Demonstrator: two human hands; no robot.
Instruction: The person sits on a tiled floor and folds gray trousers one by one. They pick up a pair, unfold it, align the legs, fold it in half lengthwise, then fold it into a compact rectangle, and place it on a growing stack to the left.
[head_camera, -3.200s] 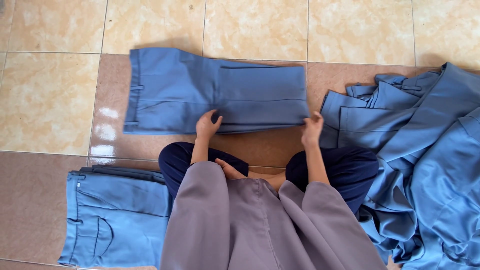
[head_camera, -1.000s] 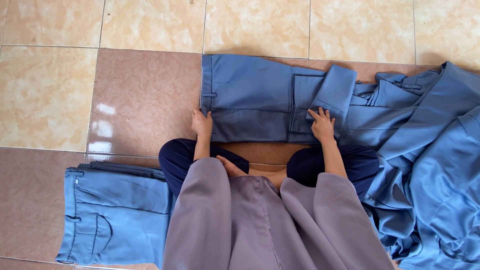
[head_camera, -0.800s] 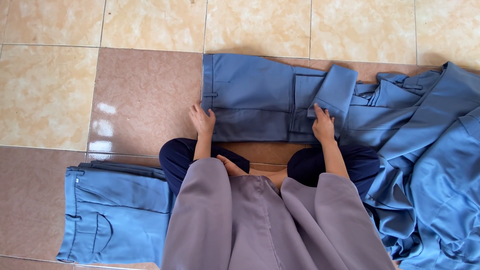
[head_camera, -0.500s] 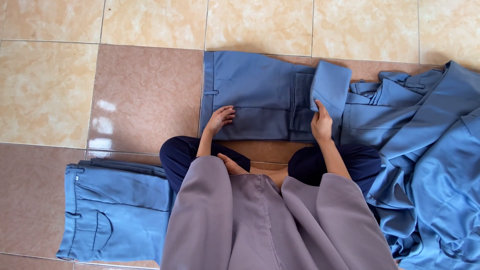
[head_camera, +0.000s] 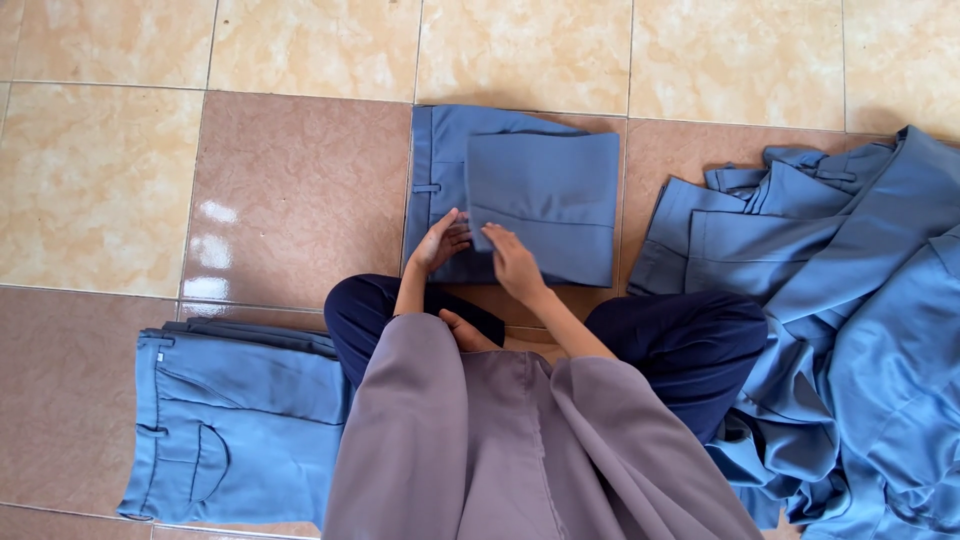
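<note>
Fabric in a muted mauve drapes over the person's lap at the bottom of the view, smooth and loosely pleated, with dark navy trouser legs crossed beneath it. Beside the left knee lies a folded pair of blue trousers (head_camera: 235, 425), flat on the floor (head_camera: 290, 190), its curved pocket seam and belt loops facing up. To the right, a heap of unfolded blue garments (head_camera: 860, 320) spreads in soft creases, layers overlapping, well apart from the folded stack.

Just ahead of the knees, the left hand (head_camera: 440, 242) rests with fingers loosely curled on the near left edge of the blue trousers being folded (head_camera: 545, 200); whether it pinches the cloth I cannot tell. The right hand (head_camera: 512, 262) lies open and palm down on the top fold, fingers together, pressing the near edge flat. The two hands sit just beside each other, almost touching.

That garment forms a neat rectangle, one squared panel laid over a slightly wider layer, whose waistband and belt loop show along the left side. Cloth looks matte and woven. Beyond it, glossy tiles in marbled beige and reddish brown carry bright reflections.
</note>
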